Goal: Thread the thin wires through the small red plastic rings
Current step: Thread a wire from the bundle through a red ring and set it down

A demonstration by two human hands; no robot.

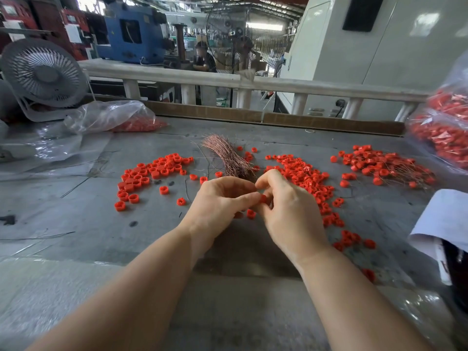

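Both hands met above the grey table (76, 211), the left hand (217, 198) and right hand (286, 206) pinching one small red plastic ring (263, 198), so holding it steady probably helped the thin wire, too fine to see, go through.

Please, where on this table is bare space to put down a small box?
Free: the near table around the forearms, and the left part between the left ring pile and crumpled plastic. Crowded: the middle, by the wire bundle, and the right, full of rings.

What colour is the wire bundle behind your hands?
Coppery pink-brown wire bundle; head view shows it best.
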